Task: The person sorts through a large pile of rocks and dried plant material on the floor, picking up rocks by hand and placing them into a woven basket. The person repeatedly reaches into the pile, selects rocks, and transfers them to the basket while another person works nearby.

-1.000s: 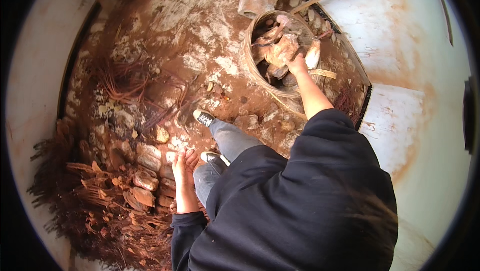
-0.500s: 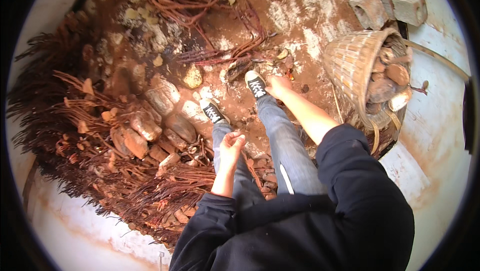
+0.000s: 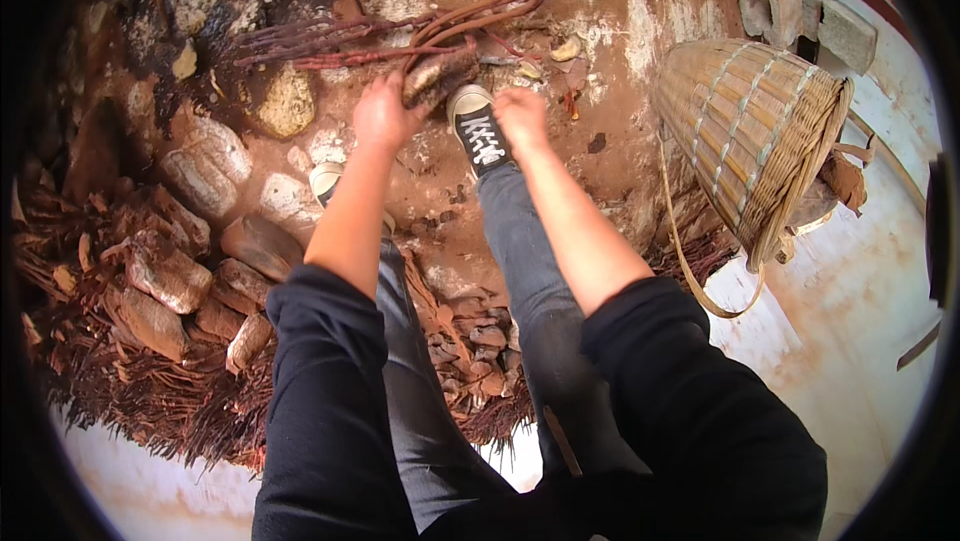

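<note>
My left hand point(image 3: 386, 113) reaches down to the dirt floor, with its fingertips at the left end of a rough brown chunk point(image 3: 440, 77), stone or wood. Whether they grip it is hard to see, because the fingers are blurred. Just right of my black canvas shoe point(image 3: 478, 131) is my right hand point(image 3: 521, 119), low over the ground with its fingers curled in. Anything inside that curl is hidden. Beyond both hands lie several reddish-brown roots or cables point(image 3: 430, 36) in a loose bundle.
A woven basket point(image 3: 750, 131) leans over at the right, its strap point(image 3: 690, 276) hanging down. Concrete blocks point(image 3: 770, 1) stand behind it. To the left are piled stones point(image 3: 165, 271) and a heap of dark, stringy strands point(image 3: 150, 401). A yellowish stone point(image 3: 287, 103) lies beyond my left shoe.
My left hand has gone from in front of my knees down and forward to the brown chunk. My right hand stays low beside the shoe. The view has shifted, so less of the basket's inside shows.
</note>
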`<state>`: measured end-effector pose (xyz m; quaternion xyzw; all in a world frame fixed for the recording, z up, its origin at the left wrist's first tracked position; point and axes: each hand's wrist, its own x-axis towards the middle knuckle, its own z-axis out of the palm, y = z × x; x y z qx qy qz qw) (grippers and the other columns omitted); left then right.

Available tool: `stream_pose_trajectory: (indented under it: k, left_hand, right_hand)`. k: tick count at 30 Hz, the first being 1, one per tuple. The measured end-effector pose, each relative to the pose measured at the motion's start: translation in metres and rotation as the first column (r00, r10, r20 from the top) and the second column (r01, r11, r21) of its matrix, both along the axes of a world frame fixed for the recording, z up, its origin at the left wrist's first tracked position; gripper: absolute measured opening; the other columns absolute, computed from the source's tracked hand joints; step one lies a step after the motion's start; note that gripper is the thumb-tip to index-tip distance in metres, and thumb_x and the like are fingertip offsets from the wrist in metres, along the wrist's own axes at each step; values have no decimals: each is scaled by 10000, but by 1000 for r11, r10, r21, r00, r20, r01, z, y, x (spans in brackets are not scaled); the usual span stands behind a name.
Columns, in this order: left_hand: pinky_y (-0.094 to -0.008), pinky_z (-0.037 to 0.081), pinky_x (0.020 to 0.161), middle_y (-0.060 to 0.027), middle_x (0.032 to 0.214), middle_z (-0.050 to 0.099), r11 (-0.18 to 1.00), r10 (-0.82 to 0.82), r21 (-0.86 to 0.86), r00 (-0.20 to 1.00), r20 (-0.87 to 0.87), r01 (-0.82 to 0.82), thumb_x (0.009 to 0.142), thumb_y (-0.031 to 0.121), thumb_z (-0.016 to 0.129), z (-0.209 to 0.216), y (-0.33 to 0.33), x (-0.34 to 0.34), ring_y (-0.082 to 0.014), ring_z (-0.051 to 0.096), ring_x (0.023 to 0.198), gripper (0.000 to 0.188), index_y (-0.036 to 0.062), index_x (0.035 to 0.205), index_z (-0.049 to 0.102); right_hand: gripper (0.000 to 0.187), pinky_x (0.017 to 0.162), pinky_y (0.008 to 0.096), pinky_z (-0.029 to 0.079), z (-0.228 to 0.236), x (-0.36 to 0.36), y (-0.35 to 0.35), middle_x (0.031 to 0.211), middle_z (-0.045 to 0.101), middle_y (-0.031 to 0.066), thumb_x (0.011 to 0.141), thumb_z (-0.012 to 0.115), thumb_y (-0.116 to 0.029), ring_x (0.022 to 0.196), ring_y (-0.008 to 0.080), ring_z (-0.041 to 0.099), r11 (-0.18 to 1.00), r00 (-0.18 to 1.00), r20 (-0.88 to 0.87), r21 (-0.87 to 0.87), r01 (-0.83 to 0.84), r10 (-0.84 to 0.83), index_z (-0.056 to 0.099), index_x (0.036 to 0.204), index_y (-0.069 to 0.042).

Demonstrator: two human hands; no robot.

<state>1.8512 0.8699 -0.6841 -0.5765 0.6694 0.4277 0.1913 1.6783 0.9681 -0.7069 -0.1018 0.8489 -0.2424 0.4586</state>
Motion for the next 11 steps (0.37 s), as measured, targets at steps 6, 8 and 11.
stream_pose_trajectory:
  k: [6,8,11]
  left_hand:
    - [-373,464,711,-103,862,567,962,103,-229,972,-211,-151,668,215,708,91,51,52,-292,548,825,386,57,1000,592]
    - [-381,459,688,-101,849,564,948,153,-236,955,-252,-214,663,212,706,118,56,75,-295,545,814,372,64,984,592]
    - [-367,465,714,-88,862,573,936,196,-257,962,-191,-241,660,223,706,150,51,101,-286,555,853,378,91,999,602]
  right_hand:
    - [346,695,324,497,90,-34,-55,838,658,108,764,668,-295,782,218,634,887,889,5,70,-456,457,622,924,8]
    - [414,806,355,470,97,-19,-68,970,641,116,733,692,-370,909,241,605,758,744,269,71,-649,612,629,972,-39]
    - [733,943,295,397,106,11,-81,1137,575,113,658,749,-435,1108,218,500,652,636,363,96,-752,681,465,1244,-97]
